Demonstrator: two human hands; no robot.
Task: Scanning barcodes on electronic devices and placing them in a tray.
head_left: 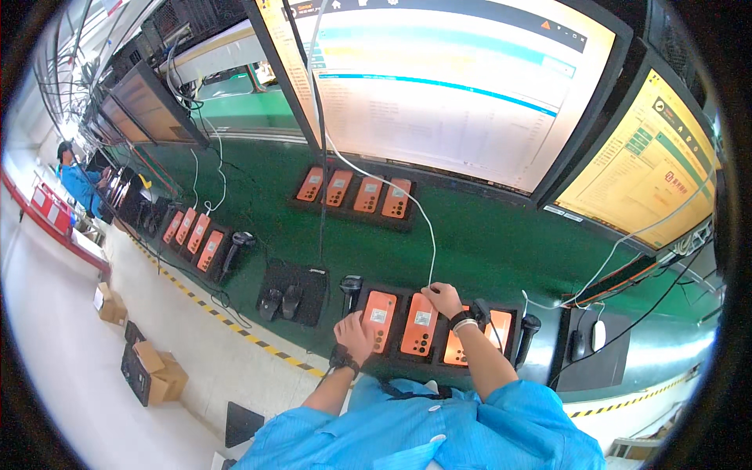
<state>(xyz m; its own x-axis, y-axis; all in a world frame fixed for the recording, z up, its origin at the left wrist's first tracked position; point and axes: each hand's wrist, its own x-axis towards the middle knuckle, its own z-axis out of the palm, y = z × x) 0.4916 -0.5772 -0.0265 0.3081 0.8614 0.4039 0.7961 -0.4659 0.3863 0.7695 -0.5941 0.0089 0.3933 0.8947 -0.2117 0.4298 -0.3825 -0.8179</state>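
In front of me a black tray point(398, 333) holds several orange smartphones, backs up, camera rings toward me. My right hand point(443, 301) is closed in a pinch on a white cable point(432, 235) at the far end of the second phone from the left point(419, 325). Whether the plug sits in the phone is hidden by the fingers. Beside the leftmost phone point(380, 319) lies my left hand point(355, 338), fingers extended along its left edge and holding nothing visible. Toward the right of the tray, a dark cabled device point(481, 310) partly covers the phones there.
Handheld scanners flank the tray, one on the left point(350, 291) and one on the right point(529, 333). A large monitor point(462, 86) stands behind a second phone tray point(352, 213). Mice point(291, 301) rest on a black pad. Cables cross the green bench; a person point(78, 184) is far left.
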